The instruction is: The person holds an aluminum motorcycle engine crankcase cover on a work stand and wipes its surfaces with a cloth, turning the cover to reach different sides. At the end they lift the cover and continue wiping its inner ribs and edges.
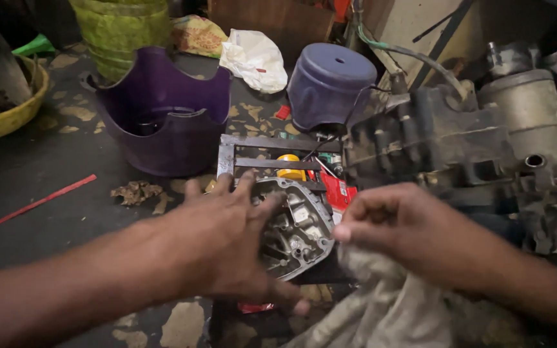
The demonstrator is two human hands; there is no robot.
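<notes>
- Spreading wide, the fingers of the left hand (224, 241) are lying over the near-left edge of the grey metal engine cover (294, 225), with the thumb reaching under its near rim; the palm is pressing rather than closing around it.
- Pinching together, the fingers of the right hand (407, 229) are gripping a bunch of the pale grey rag (388, 303), just right of the cover.
- The cover is resting, inner side up, on a small metal frame (272, 151) in the middle of the floor, near the big engine block (459, 138) on the right.
- For a good wipe, I am judging that the left hand should be holding the cover steady on the frame while the rag is going into the ribs and corners, keeping away from sharp edges.
- Motion blur is softening both hands, so exact fingertip contact is hard to tell.
- The left palm is hiding part of the cover, and the rag's lower end is cut off by the near edge.
- A purple plastic tub (162, 119) and an upturned blue bucket (330, 84) are standing farther away.
</notes>
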